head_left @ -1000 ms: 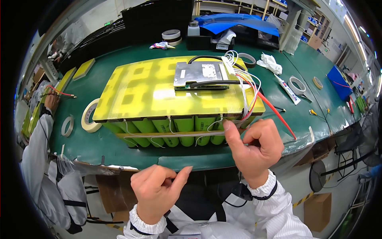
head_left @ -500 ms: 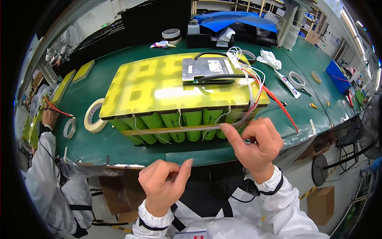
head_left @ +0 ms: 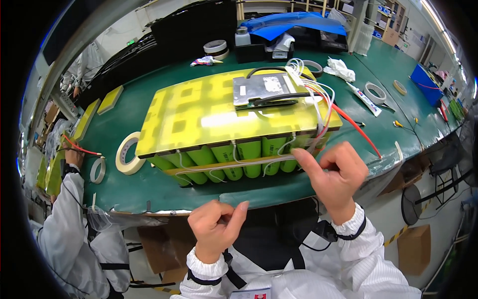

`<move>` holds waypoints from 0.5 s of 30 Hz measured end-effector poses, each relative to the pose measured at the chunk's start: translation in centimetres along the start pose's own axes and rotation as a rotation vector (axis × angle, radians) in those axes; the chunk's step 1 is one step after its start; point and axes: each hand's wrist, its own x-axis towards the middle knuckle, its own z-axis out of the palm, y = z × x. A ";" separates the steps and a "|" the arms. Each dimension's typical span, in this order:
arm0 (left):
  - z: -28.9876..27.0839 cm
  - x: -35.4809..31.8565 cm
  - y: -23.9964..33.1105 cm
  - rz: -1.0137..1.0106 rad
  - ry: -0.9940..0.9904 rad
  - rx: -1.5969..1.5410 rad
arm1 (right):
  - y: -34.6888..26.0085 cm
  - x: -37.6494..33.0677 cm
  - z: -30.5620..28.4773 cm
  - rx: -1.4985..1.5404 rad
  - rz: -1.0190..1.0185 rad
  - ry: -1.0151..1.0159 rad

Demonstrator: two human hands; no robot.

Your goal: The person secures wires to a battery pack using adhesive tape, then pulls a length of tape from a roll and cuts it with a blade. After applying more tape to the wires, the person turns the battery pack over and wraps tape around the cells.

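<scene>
A battery pack (head_left: 199, 117) of green cylindrical cells, with a yellow sheet on top, lies on the bench before me. A thin band and white wires cross its near side. On top sits a grey circuit module (head_left: 264, 84), with a bundle of white wires (head_left: 326, 112) at its right. My right hand (head_left: 338, 174) is closed at the pack's near right corner, thumb tip beside the band; whether it touches is unclear. My left hand (head_left: 215, 229) is curled closed, thumb up, at the bench's near edge, apart from the pack. Both palms' contents are hidden.
Masking tape (head_left: 120, 155) lies left of the pack. A white-and-blue tube (head_left: 366, 101) and a tape roll (head_left: 375, 92) lie to the right. A red cable (head_left: 361, 133) trails toward the edge. At far left, a co-worker's hand (head_left: 74, 155) is by yellow-green packs.
The whole view has shifted, carrying the scene rightward. Against the pack, my right hand has moved a little to the right. The left hand keeps its curled shape.
</scene>
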 end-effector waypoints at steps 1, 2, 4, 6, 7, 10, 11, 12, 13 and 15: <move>0.0 0.0 0.0 0.007 -0.008 -0.013 | 0.3 0.2 0.1 -0.010 0.005 -0.008; 0.0 0.1 0.0 0.008 0.001 -0.008 | 0.5 0.4 0.1 0.007 0.034 -0.010; 0.1 0.0 0.1 -0.005 0.031 -0.012 | 0.6 0.6 0.0 0.043 0.126 -0.028; 0.2 -0.1 0.0 -0.002 0.024 -0.013 | 0.6 0.9 0.1 0.105 0.235 -0.063; 0.1 0.1 -0.1 0.002 0.024 -0.012 | 0.8 1.2 -0.1 0.102 0.236 -0.050; -0.7 0.1 0.1 0.036 -0.035 -0.041 | 1.7 1.8 -1.3 0.206 0.313 -0.129; -0.8 0.2 0.3 0.044 -0.039 -0.039 | 1.7 1.9 -1.3 0.208 0.314 -0.119; -0.9 0.2 0.4 0.048 -0.016 -0.095 | 1.7 1.9 -1.1 0.179 0.256 -0.089; -1.1 0.2 0.5 0.048 0.004 -0.150 | 1.7 1.7 -1.1 0.149 0.202 -0.061; -1.1 0.9 1.4 0.060 0.006 -0.149 | 2.4 1.7 -1.2 0.158 0.182 -0.077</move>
